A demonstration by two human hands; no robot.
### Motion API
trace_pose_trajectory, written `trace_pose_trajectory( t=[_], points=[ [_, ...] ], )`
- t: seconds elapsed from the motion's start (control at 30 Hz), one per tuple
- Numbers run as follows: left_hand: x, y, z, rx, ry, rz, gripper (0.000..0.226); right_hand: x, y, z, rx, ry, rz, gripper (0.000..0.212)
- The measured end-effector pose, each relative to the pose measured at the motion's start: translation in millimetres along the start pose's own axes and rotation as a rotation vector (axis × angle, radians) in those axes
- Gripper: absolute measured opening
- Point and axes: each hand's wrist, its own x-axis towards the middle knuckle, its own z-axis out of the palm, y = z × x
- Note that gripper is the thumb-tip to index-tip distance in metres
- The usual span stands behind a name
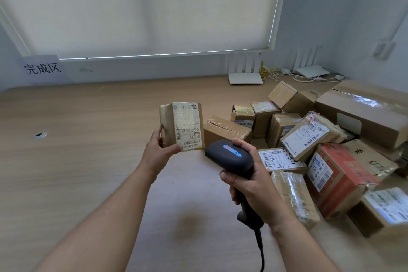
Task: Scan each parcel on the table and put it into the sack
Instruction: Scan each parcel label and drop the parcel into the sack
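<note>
Holding a small taped cardboard parcel (182,126) upright above the wood-grain table (88,139), left hand (160,150) closed on it; right hand (249,181) wrapped around black scanner (229,157) just beside.

A left hand (160,150) holds a small taped parcel (182,126) upright above a wooden table (77,139), label facing the camera. The right hand (249,181) grips a black scanner (229,157) just beside it. More parcels (320,150) are heaped at right.

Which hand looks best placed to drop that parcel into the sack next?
Left. The left hand already holds the parcel; the right hand is busy gripping the scanner.
</note>
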Motion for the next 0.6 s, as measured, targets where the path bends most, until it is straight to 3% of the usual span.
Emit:
trace_pose_trajectory(
  t=[0.4,0.6],
  points=[
    [-33,-17,-26,-0.006,0.082,-0.029,0.079,-2,0,15,0.069,-0.087,-0.033,0.069],
    [-80,-38,-61,0.005,0.256,-0.078,0.098,-3,3,49,0.092,-0.149,-0.033,0.071]
  ],
)
